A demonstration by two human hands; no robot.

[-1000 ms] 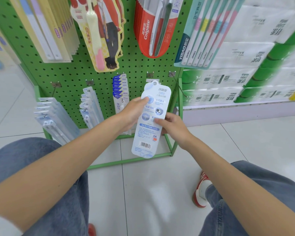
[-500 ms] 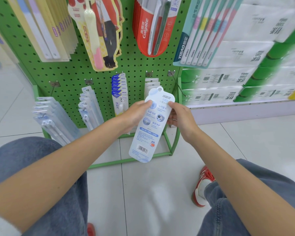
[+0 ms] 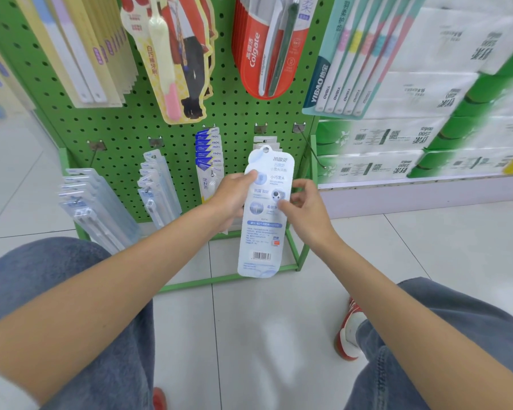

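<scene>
**While both grips hold one toothbrush pack at the rack**

As the left grip [image 3: 234,196] clamps the left edge of the toothbrush pack [image 3: 264,241], we note its thumb lying on the printed face and its fingers hidden behind. The right grip [image 3: 305,208] pinches the opposite edge: thumb on the face near the middle, fingers curled round the back.

Pack: upright, printed back toward us, hang hole at the top, barcode low. It is held in the air in front of the lower right part of the green pegboard [image 3: 125,125], clear of the floor [image 3: 249,321].

Directly behind its top edge hangs a stack of like packs [image 3: 265,139]; we cannot tell whether the held pack touches them. Just right of that stack, a bare hook [image 3: 310,147] slopes out from the board.

Left of the grips hang blue-topped packs [image 3: 209,152], then two rows of clear blister packs [image 3: 157,187]. Above hangs a red Colgate pack [image 3: 253,48]. To the right, well apart, tissue packs [image 3: 397,137] are stacked on a low shelf.
</scene>
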